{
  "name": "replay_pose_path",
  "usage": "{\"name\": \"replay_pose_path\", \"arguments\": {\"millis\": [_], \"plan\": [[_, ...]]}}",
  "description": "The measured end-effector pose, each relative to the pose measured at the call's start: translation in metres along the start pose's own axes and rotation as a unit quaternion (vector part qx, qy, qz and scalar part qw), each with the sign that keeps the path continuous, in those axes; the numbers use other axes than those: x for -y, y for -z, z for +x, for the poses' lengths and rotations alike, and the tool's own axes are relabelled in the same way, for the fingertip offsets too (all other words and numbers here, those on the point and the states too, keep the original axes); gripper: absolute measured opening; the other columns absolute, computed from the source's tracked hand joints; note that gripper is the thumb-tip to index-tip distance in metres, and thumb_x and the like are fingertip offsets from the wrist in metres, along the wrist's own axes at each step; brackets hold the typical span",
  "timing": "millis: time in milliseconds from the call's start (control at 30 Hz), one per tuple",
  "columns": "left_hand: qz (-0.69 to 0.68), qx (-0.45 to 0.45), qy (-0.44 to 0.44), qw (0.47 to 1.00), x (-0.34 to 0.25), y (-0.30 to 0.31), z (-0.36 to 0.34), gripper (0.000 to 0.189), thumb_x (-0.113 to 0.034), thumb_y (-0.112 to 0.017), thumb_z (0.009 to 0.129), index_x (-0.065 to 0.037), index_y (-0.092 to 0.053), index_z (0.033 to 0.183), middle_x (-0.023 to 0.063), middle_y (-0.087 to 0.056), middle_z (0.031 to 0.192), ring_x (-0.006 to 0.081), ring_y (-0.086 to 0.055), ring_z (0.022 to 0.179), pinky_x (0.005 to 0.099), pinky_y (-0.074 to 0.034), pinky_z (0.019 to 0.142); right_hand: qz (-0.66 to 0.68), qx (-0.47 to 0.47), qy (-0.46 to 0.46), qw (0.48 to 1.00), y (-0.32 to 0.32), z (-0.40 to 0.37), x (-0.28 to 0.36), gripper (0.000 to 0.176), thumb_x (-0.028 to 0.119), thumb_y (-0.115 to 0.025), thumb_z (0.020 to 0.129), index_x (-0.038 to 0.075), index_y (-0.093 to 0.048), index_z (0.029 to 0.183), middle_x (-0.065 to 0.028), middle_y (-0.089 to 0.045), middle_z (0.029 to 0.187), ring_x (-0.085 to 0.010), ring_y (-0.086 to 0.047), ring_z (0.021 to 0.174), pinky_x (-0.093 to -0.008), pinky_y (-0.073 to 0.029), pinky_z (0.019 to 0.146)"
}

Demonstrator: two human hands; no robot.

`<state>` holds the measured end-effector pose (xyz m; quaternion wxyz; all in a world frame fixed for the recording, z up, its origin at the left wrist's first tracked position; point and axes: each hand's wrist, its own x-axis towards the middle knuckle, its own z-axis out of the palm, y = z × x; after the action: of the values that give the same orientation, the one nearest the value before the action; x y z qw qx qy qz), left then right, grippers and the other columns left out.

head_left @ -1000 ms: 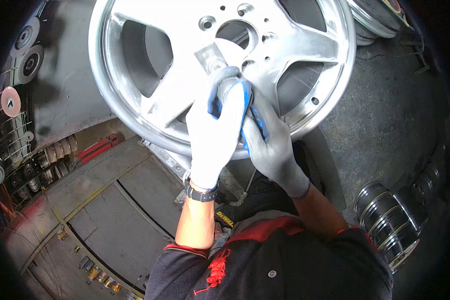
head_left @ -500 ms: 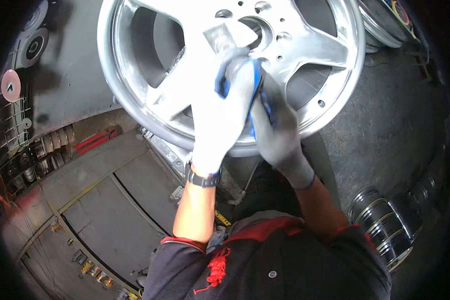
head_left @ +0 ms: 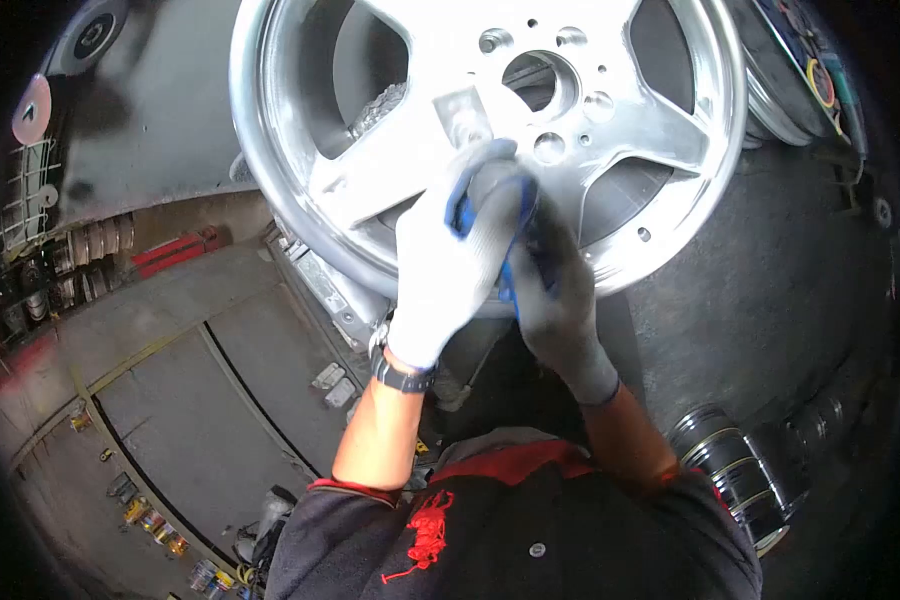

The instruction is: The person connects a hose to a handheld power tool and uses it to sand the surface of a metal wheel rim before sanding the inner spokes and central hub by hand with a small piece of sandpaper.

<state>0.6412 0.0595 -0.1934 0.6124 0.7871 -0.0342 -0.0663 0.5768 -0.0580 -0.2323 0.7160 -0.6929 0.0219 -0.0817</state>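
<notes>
A large silver alloy wheel rim [head_left: 660,125] with wide spokes fills the upper middle of the view. Over its lower spokes my two gloved hands are close together, both closed. My left hand [head_left: 460,240], in a white and blue glove with a dark watch at the wrist, is wrapped round a small sanding tool with a flat silvery pad [head_left: 461,116]. The pad lies at the spoke beside the centre hole. My right hand [head_left: 558,290], in a greyer glove, presses against the left one; what its fingers hold is hidden.
Black drums [head_left: 725,465] stand at the lower right. More rims [head_left: 770,100] lean at the upper right. Discs hang on a rack [head_left: 30,190] at the left, above a red object [head_left: 178,250]. Small bottles [head_left: 155,525] stand at the lower left.
The wheel appears lower and further right as the view has shifted. Both hands and the tool's pad also appear slightly lower, still together over the spokes.
</notes>
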Motion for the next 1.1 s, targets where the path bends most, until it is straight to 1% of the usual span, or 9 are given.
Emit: {"name": "replay_pose_path", "arguments": {"millis": [233, 300, 367, 567, 767, 900, 967, 1000, 1100], "plan": [[0.052, -0.012, -0.163, 0.985, -0.003, -0.01, 0.048, 0.034, -0.021, -0.067, 0.099, 0.002, -0.069, 0.125, 0.0089, -0.074, 0.111, 0.0146, -0.068, 0.102, 0.0288, -0.053, 0.092, -0.06, -0.012, 0.077, 0.995, 0.008, 0.042, -0.011, 0.055, 0.023, -0.058, 0.106, -0.002, -0.043, 0.152, -0.021, -0.06, 0.136, -0.0262, -0.061, 0.124, -0.0378, -0.049, 0.103], [0.016, 0.012, -0.088, 0.996, -0.007, -0.006, 0.031, 0.034, -0.02, -0.066, 0.1, 0.002, -0.068, 0.125, 0.0089, -0.074, 0.109, 0.0141, -0.067, 0.1, 0.0288, -0.054, 0.092, -0.11, 0.0, 0.09, 0.99, 0.008, 0.033, -0.013, 0.055, 0.025, -0.057, 0.106, -0.001, -0.043, 0.152, -0.0215, -0.06, 0.136, -0.0272, -0.061, 0.124, -0.0392, -0.049, 0.103], [0.006, -0.033, -0.065, 0.997, 0.003, -0.004, 0.007, 0.04, -0.025, -0.073, 0.095, -0.002, -0.066, 0.127, 0.0135, -0.075, 0.1, 0.0205, -0.073, 0.093, 0.0314, -0.056, 0.082, -0.005, 0.013, -0.12, 0.993, 0.002, 0.01, 0.006, 0.055, 0.024, -0.057, 0.105, 0.001, -0.042, 0.153, -0.0227, -0.06, 0.138, -0.0294, -0.061, 0.127, -0.0406, -0.049, 0.104], [-0.05, -0.039, 0.075, 0.995, 0.005, 0.001, -0.032, 0.043, -0.019, -0.071, 0.097, -0.001, -0.062, 0.135, 0.0159, -0.074, 0.111, 0.0131, -0.069, 0.102, 0.0304, -0.055, 0.089, -0.038, 0.086, -0.088, 0.992, 0.005, -0.014, 0.003, 0.052, 0.018, -0.053, 0.106, 0.001, -0.041, 0.154, -0.0256, -0.058, 0.141, -0.0347, -0.058, 0.132, -0.0425, -0.046, 0.108], [0.0, 0.001, -0.222, 0.975, 0.014, -0.008, 0.031, 0.042, -0.019, -0.07, 0.097, 0.004, -0.061, 0.132, 0.0141, -0.07, 0.107, 0.0189, -0.069, 0.097, 0.032, -0.055, 0.088, -0.124, 0.005, 0.073, 0.99, 0.016, 0.029, -0.018, 0.05, 0.016, -0.053, 0.106, 0.001, -0.044, 0.152, -0.0241, -0.06, 0.139, -0.0338, -0.062, 0.126, -0.041, -0.049, 0.104], [-0.019, 0.023, -0.239, 0.971, 0.013, -0.004, 0.036, 0.041, -0.017, -0.068, 0.097, 0.005, -0.061, 0.13, 0.0173, -0.07, 0.106, 0.0254, -0.07, 0.099, 0.0354, -0.056, 0.088, 0.015, -0.014, -0.106, 0.994, 0.01, 0.037, 0.017, 0.051, 0.015, -0.053, 0.106, -0.003, -0.042, 0.153, -0.0236, -0.055, 0.145, -0.0312, -0.053, 0.136, -0.0423, -0.04, 0.114], [0.247, -0.014, -0.407, 0.879, 0.02, 0.001, 0.023, 0.044, -0.017, -0.067, 0.097, 0.004, -0.059, 0.135, 0.0209, -0.069, 0.12, 0.0293, -0.07, 0.11, 0.0367, -0.056, 0.093, -0.067, 0.018, -0.007, 0.998, 0.016, 0.022, -0.004, 0.053, 0.014, -0.052, 0.106, -0.005, -0.039, 0.154, -0.0247, -0.05, 0.149, -0.0318, -0.048, 0.14, -0.0424, -0.036, 0.117], [-0.004, 0.002, -0.097, 0.995, 0.001, -0.004, -0.003, 0.048, -0.014, -0.066, 0.098, 0.002, -0.054, 0.142, 0.0215, -0.064, 0.136, 0.028, -0.067, 0.12, 0.0376, -0.053, 0.099, -0.05, 0.037, -0.013, 0.998, 0.015, 0.014, -0.016, 0.054, 0.013, -0.052, 0.106, -0.006, -0.038, 0.154, -0.025, -0.048, 0.151, -0.0327, -0.046, 0.142, -0.0425, -0.035, 0.118], [-0.184, -0.03, 0.003, 0.982, 0.006, -0.016, -0.035, 0.054, -0.015, -0.061, 0.102, 0.004, -0.046, 0.15, 0.0205, -0.053, 0.15, 0.0274, -0.051, 0.139, 0.0401, -0.036, 0.119, -0.039, 0.075, -0.071, 0.994, 0.017, 0.002, -0.002, 0.054, 0.01, -0.053, 0.104, -0.005, -0.038, 0.154, -0.0254, -0.048, 0.151, -0.0338, -0.044, 0.144, -0.0422, -0.034, 0.119]]}}
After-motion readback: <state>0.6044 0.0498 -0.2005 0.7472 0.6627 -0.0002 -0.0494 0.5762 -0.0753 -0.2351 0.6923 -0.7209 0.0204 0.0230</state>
